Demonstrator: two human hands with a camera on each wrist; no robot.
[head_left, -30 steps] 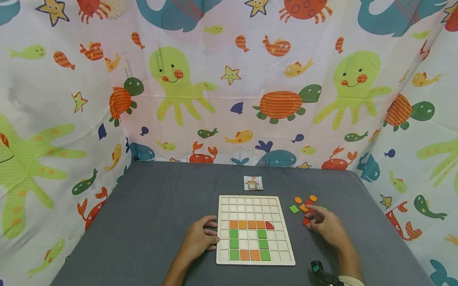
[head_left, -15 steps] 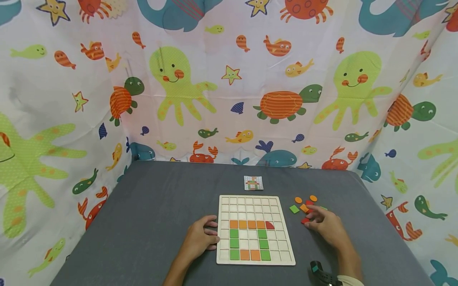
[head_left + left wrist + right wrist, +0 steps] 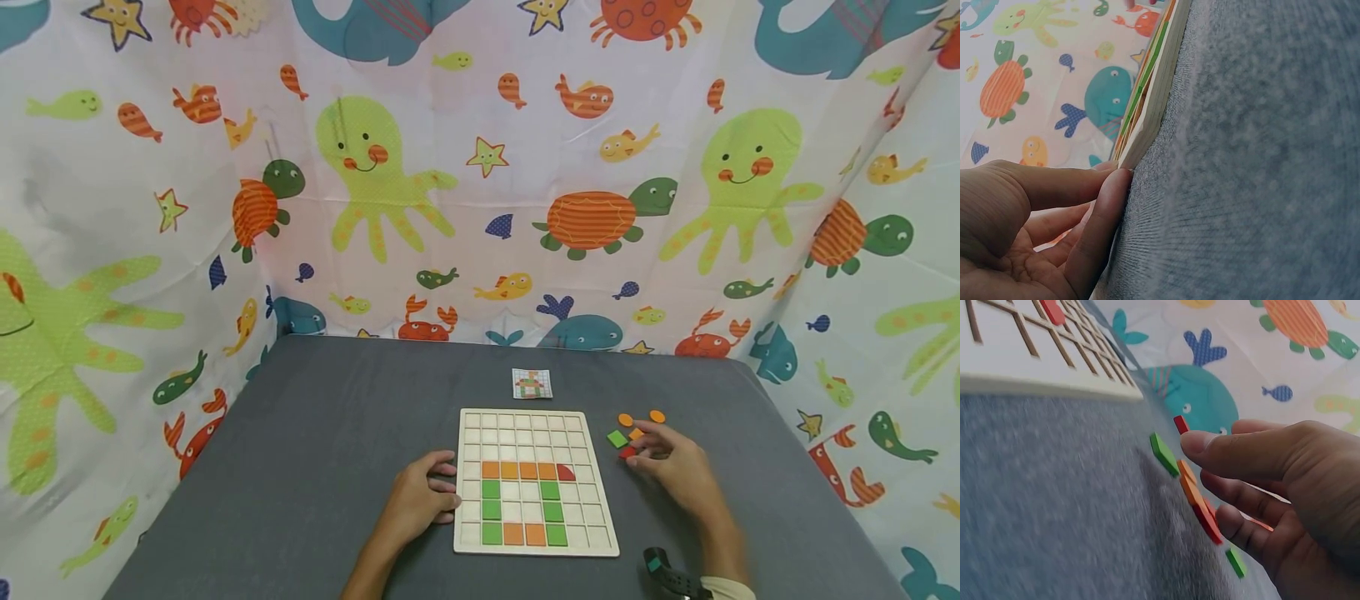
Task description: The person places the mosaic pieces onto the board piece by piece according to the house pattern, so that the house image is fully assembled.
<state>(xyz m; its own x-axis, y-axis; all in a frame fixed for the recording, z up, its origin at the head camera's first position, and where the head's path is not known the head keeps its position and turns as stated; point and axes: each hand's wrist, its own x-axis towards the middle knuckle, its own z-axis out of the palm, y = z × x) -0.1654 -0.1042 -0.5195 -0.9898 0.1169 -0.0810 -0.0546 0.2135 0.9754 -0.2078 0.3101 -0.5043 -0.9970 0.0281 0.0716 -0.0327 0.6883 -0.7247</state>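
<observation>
A pale wooden grid board [image 3: 592, 508] lies on the table with orange and green square tiles and one red quarter-round tile set in its cells. At its left edge is my left hand [image 3: 422, 493]; in the left wrist view, thumb and forefinger pinch the board's edge. My right hand [image 3: 678, 471], right of the board, pinches a small red tile [image 3: 1180, 424] between thumb and finger, lifted off the cloth. Under and beside it lie loose tiles: a green square [image 3: 617, 439], an orange one [image 3: 636, 434] and two orange discs [image 3: 625, 419]. The fingers hide some tiles.
A small card [image 3: 532, 384] printed with a coloured grid pattern lies behind the board. Dark grey cloth covers the table [image 3: 337, 417]. A curtain with sea animals [image 3: 480, 200] stands around its back and sides. A dark strap device [image 3: 675, 575] is on the right wrist.
My right hand has slid the red tile leftward across the cloth and raised it toward the board. The left hand has stayed at the board's edge.
</observation>
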